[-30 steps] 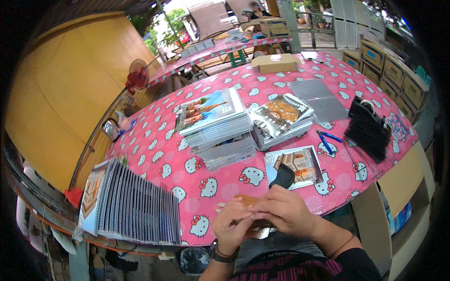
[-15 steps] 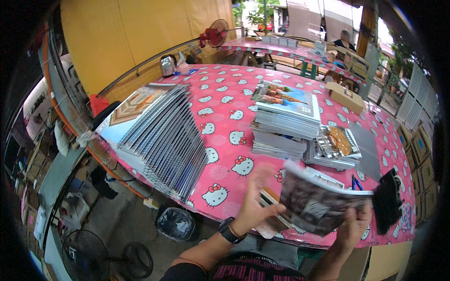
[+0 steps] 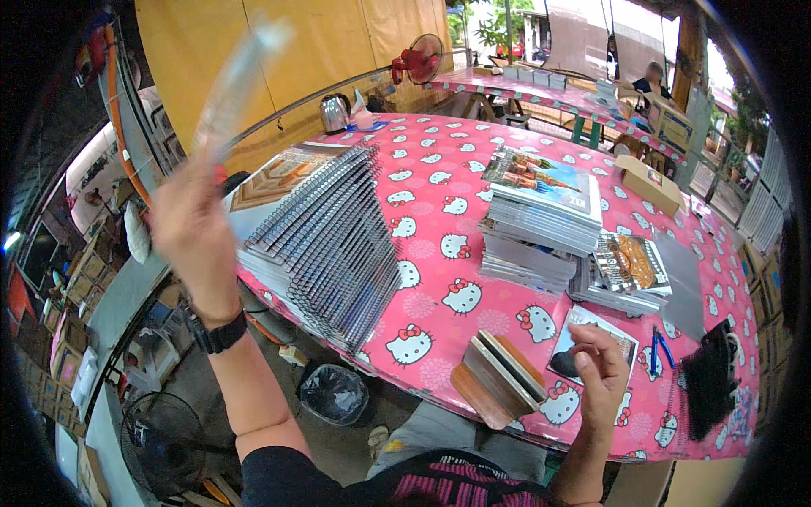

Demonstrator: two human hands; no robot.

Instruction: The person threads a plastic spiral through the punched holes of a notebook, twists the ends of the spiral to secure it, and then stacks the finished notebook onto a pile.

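Note:
My left hand (image 3: 198, 241), wearing a black watch, is raised at the left and closed on a thin booklet (image 3: 232, 97), seen edge-on and blurred. Just beyond it stands a tall, fanned stack of wire-bound booklets (image 3: 329, 245). Over the table's near right side, my right hand (image 3: 600, 376) has bent fingers, apart and holding nothing. Beneath it lies a white printed booklet or sheet (image 3: 577, 325). Left of that hand, a grooved wooden block (image 3: 498, 380) sits at the table's near edge. Blue-handled pliers (image 3: 661, 348) are to its right.
A pink patterned cloth covers the table (image 3: 456, 296). Unbound booklet stacks (image 3: 541, 211) stand at centre, with a smaller stack (image 3: 629, 270) beside them. Black binding wires (image 3: 710, 380) lie far right, a cardboard box (image 3: 649, 184) behind. A lined bin (image 3: 334, 395) stands below the edge.
My left hand has swung up and left with the booklet, over the fanned stack's side. My right hand has let go of it and stayed near the table, uncovering the wooden block.

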